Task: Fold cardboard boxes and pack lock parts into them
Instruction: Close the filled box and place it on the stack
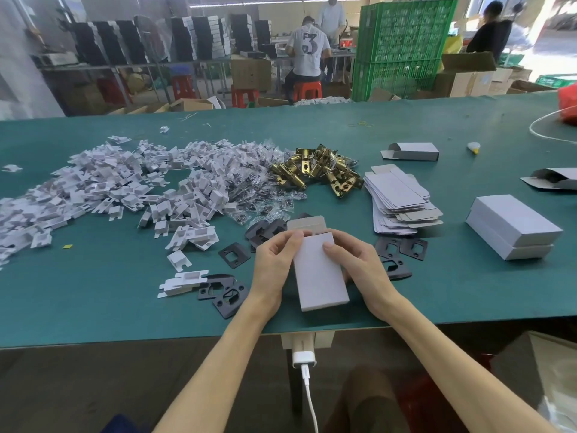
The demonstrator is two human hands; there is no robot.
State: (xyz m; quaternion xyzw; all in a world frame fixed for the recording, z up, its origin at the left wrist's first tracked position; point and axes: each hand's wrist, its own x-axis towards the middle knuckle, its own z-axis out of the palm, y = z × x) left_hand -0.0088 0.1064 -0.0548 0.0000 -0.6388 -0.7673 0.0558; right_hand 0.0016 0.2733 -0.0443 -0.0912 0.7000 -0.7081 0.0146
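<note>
White cardboard box [320,276] lies near the front edge of the green table [93,292], its far flap open. The left hand [273,260] and right hand [357,262] each grip a side of it, thumbs pressed on top. Black plates [234,255] lie around the hands. Farther off sit brass latches [321,170], with flat boxes [396,195] stacked to their right and white inserts [109,189] heaped to the left.

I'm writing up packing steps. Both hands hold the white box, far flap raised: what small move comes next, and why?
Probably fold the flap down and tuck it in: the left hand and right hand grip the white box at that open end, thumbs on top.
</note>
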